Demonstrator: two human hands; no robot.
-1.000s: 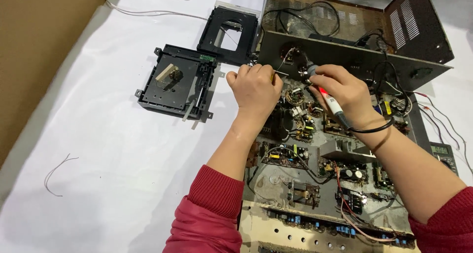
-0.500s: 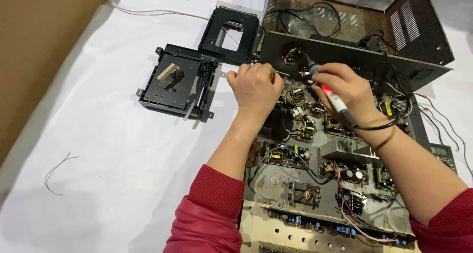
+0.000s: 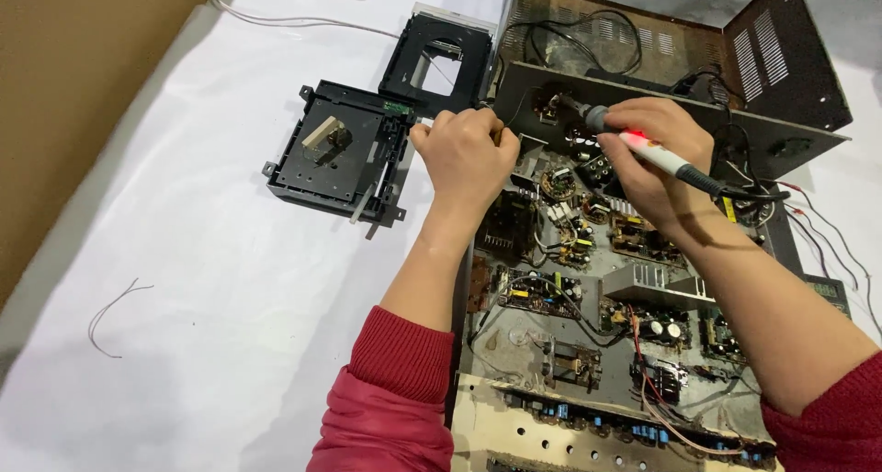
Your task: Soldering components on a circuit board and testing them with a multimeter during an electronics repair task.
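My right hand (image 3: pixel 654 164) has its fingers wrapped around a soldering iron (image 3: pixel 643 146), held like a pen with the red light showing between them and the tip aimed at the back panel (image 3: pixel 661 95) of the open chassis (image 3: pixel 634 343); that grip looks chosen to keep the tip steady on one small joint. My left hand (image 3: pixel 469 155) sits just beside it, fingers curled in and pinched together on something thin at the panel's edge, probably a wire, though I cannot tell for sure. The iron's cord (image 3: pixel 753 195) trails off to the right, out of the way of the boards. Left of the chassis, on the white sheet (image 3: pixel 184 325), lie a black drive mechanism (image 3: pixel 338 155) and a black frame (image 3: pixel 439 59), set well apart from the work. A loose wire (image 3: pixel 110 316) lies farther left.
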